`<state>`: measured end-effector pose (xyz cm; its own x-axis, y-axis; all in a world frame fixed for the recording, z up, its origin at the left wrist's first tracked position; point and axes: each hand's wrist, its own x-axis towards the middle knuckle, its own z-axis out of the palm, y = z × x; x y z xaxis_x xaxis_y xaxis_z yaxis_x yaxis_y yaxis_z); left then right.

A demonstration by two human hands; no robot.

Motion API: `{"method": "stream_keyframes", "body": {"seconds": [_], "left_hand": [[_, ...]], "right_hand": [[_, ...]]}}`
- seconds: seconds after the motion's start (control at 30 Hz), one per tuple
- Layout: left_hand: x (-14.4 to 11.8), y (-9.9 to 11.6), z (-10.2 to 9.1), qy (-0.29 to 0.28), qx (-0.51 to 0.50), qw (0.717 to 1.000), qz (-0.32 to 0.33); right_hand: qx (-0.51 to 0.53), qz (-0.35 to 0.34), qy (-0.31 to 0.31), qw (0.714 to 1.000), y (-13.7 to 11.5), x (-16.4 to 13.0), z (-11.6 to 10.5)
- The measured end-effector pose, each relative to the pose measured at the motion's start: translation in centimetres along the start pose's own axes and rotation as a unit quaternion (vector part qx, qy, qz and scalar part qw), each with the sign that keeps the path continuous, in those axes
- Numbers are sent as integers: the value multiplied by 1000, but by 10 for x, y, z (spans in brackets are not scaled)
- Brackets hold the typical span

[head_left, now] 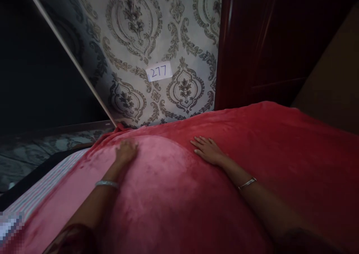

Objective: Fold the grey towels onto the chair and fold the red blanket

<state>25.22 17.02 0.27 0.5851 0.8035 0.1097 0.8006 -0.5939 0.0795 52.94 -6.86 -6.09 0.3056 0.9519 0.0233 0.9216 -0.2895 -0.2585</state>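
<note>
A plush blanket [157, 186] in red and pink is spread over a bed. My left hand [126, 150] rests on its pink part near the far edge, slightly blurred, with the fingers stretched forward. On the red part, close to the border with the pink, my right hand [206, 150] lies flat with its fingers spread. Neither hand holds anything. A light bangle [107, 184] circles my left wrist, and a thin metal bracelet [247, 183] is on my right. Low folds of the blanket bunch up at its far left corner.
A striped sheet [53, 179] shows along the left side. Behind the bed is a patterned wall [183, 85] bearing a paper label [159, 71] marked 277. A dark red wooden panel [252, 48] stands at the right, and a large dark panel [42, 67] with a pale edge at the left.
</note>
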Motion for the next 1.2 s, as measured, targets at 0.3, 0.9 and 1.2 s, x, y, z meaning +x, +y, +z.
{"method": "stream_keyframes", "body": {"seconds": [0.3,0.9,1.2], "left_hand": [[-26,105,52,-58,-3,986,154],[-24,89,62,-44,-111,979,165],[-23,93,60,-46,-49,983,173]], "right_hand": [[0,-5,0,1000,2,1,2],[18,-154,-50,987,-63,-1,8],[-78,316,18,945,114,-30,-31]]}}
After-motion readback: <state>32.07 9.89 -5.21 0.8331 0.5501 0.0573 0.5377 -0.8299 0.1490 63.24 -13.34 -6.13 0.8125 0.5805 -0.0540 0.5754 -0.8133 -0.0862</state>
